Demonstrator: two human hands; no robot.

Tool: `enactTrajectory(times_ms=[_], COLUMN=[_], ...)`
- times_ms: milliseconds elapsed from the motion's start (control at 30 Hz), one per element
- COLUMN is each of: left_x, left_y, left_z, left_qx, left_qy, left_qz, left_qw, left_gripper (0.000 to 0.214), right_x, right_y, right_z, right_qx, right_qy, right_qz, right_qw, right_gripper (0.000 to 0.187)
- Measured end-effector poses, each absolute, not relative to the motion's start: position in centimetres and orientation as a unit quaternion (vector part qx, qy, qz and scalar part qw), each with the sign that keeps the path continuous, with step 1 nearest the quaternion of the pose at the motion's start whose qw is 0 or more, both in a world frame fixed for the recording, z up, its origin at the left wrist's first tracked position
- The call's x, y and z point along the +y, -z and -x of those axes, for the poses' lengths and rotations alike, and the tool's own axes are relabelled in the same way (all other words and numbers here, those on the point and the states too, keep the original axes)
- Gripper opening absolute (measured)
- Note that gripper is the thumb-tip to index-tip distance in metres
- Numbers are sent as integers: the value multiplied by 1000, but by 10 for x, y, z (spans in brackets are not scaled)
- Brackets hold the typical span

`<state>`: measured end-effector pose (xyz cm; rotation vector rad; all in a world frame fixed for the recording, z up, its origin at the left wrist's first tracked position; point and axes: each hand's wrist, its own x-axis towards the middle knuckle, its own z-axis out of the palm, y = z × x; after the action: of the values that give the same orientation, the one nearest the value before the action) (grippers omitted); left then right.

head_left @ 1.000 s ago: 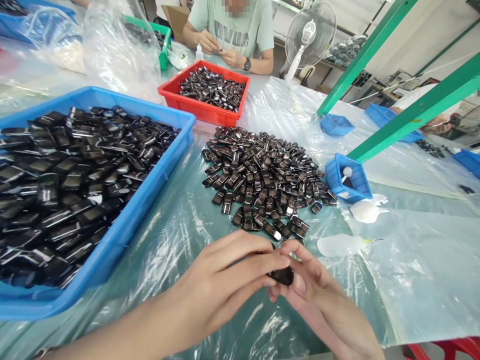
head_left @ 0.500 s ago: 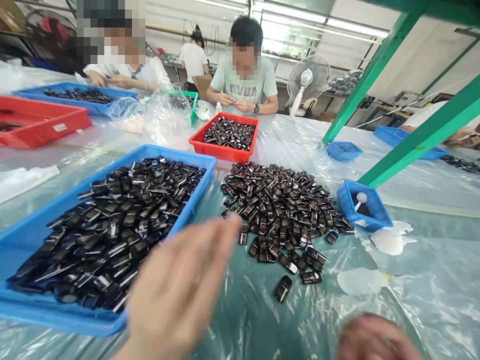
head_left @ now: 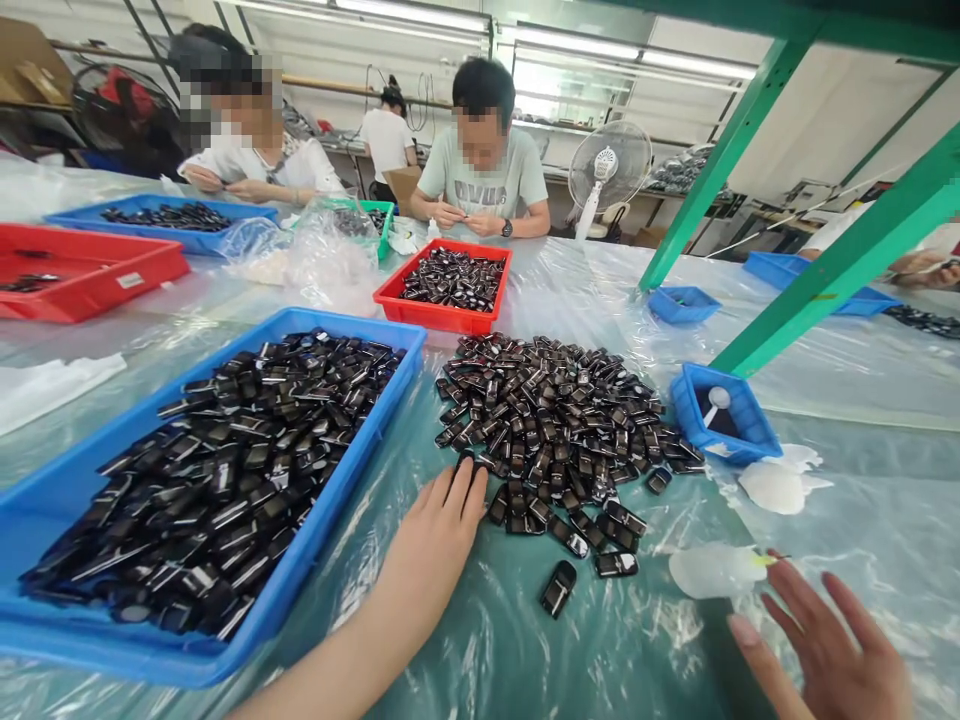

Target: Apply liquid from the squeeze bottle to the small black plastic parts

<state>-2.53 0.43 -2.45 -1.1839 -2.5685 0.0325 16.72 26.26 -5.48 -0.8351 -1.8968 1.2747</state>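
My left hand [head_left: 439, 540] reaches forward with fingers stretched out, its tips touching the near edge of a heap of small glossy black parts [head_left: 559, 420] on the plastic-covered table. One black part [head_left: 559, 588] lies alone in front of the heap, between my hands. My right hand [head_left: 829, 650] hovers at the lower right with fingers spread and nothing in it, close to a small white squeeze bottle [head_left: 716, 570]. A large blue tray [head_left: 71, 640] full of the same black parts stands to my left.
A small blue box [head_left: 694, 415] and white wipes [head_left: 780, 485] sit right of the heap. A red tray [head_left: 442, 315] of parts is beyond it. People work across the table. Green frame posts [head_left: 832, 275] slant at the right. A fan [head_left: 607, 165] stands behind.
One second ago both hands held one black part together. That part now lies on the table, my left hand has reached to the heap, and my right has drawn off to the right.
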Motion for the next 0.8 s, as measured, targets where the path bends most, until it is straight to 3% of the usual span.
enactTrajectory(times_ms=[100,267,400,700,800], left_x=[0,-10,-15,-7,-2], left_y=[12,3,11,-10,-19], left_z=[31,41,46,28,17], left_qx=[-909,-921,-920,-910,-884], left_qy=[0,72,133,268,280], left_qz=[398,373,363,317,374], left_qw=[121,83,60,14,-21], left_gripper=[24,30,44,17,20], right_x=[257,256,253,253,252], right_y=[56,50,48,57,60], right_z=[-153,-144,-143,-152,-153], right_qx=[-725,-707,-703,-720,-732], right_qy=[-528,-527,-528,-528,-511], right_qz=[348,424,425,376,365], right_qw=[272,208,215,249,263], right_gripper=[90,73,68,56,51])
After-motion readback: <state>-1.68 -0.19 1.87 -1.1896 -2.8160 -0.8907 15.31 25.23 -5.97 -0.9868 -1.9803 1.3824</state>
